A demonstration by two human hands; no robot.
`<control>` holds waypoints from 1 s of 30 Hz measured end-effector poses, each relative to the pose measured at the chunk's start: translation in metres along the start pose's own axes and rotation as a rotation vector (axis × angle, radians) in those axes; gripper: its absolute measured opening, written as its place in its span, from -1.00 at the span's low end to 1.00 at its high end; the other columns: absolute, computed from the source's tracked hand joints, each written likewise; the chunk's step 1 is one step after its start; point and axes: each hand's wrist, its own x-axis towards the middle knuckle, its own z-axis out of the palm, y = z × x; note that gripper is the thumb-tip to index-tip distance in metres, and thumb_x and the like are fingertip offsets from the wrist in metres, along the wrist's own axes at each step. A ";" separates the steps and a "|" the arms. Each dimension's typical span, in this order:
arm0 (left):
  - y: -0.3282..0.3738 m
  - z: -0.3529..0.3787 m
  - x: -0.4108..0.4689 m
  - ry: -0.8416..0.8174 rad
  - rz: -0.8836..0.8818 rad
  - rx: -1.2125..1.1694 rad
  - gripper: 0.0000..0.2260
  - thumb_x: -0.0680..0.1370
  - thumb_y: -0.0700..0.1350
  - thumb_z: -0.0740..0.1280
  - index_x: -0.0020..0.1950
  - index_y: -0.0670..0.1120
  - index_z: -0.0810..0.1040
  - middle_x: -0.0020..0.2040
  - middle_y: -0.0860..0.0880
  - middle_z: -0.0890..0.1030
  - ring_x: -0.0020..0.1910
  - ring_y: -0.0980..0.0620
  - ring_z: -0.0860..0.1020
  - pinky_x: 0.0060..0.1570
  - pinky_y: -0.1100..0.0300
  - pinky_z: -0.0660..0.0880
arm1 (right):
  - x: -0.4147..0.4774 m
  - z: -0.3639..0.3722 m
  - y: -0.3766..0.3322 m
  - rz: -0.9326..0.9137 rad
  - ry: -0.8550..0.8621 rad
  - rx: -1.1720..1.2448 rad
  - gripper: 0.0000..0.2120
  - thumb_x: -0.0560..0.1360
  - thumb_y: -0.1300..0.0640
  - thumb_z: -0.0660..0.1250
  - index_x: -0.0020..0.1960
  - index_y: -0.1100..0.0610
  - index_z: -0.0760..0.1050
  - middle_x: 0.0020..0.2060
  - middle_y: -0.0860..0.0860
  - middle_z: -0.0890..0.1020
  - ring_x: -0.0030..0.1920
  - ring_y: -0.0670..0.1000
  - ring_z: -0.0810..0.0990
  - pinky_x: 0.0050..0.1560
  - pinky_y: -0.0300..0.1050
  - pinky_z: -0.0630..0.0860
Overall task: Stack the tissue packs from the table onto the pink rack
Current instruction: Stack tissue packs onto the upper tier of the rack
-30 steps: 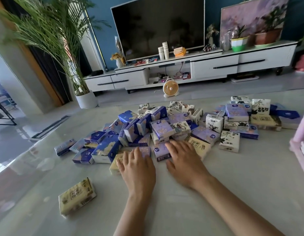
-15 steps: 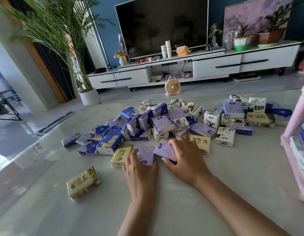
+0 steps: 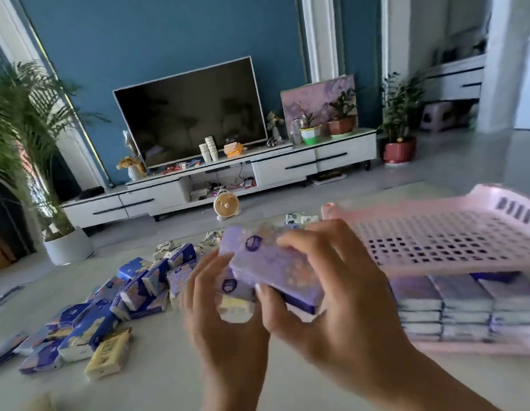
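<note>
My right hand (image 3: 337, 295) grips a purple tissue pack (image 3: 266, 262), raised above the table, fingers over its top and thumb beneath. My left hand (image 3: 225, 315) is blurred just left of it and holds a second purple pack (image 3: 231, 287) that sits under the first. The pink rack (image 3: 447, 235) stands at the right, its perforated upper shelf level with my hands. On its lower shelf lie neat stacks of tissue packs (image 3: 465, 310). A loose heap of blue, purple and yellow tissue packs (image 3: 109, 318) covers the table to the left.
The pale table (image 3: 157, 381) runs under my hands. Behind it stand a white TV cabinet (image 3: 287, 167), a small fan (image 3: 226, 206) on the floor, a large potted palm (image 3: 26, 149) at the left and a red potted plant (image 3: 400, 146) at the right.
Both hands have lifted off the table with purple packs and swung right toward the pink rack. The view has risen and turned, so the rack's shelves now fill the right side.
</note>
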 end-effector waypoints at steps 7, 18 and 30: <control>0.059 0.127 0.036 -0.460 0.111 0.289 -0.73 0.39 0.00 0.39 0.07 -0.01 0.56 0.03 0.09 0.48 0.09 0.05 0.35 0.02 0.26 0.30 | 0.031 -0.078 0.136 0.512 0.082 -0.288 -0.68 0.41 0.00 0.40 0.05 0.17 0.47 -0.07 0.09 0.44 -0.22 0.07 0.48 -0.25 -0.16 0.31; 0.038 0.151 0.031 -1.089 0.327 0.763 -0.66 0.61 0.12 0.06 0.34 0.09 0.35 0.39 0.05 0.30 0.39 0.01 0.16 0.37 0.07 0.09 | 0.020 -0.082 0.170 0.584 -0.770 -0.392 -0.49 0.53 0.03 0.22 0.44 0.05 0.20 0.32 0.05 0.32 0.26 0.06 0.37 0.21 -0.09 0.36; 0.040 0.146 0.029 -1.143 0.286 0.588 -0.60 0.60 -0.14 0.06 0.44 0.06 0.17 0.38 0.10 0.35 0.32 0.08 0.36 0.16 0.17 0.40 | 0.023 -0.086 0.172 0.587 -0.634 -0.249 -0.55 0.51 0.16 0.31 0.38 0.04 0.35 0.20 -0.01 0.33 0.08 -0.04 0.48 0.06 -0.27 0.33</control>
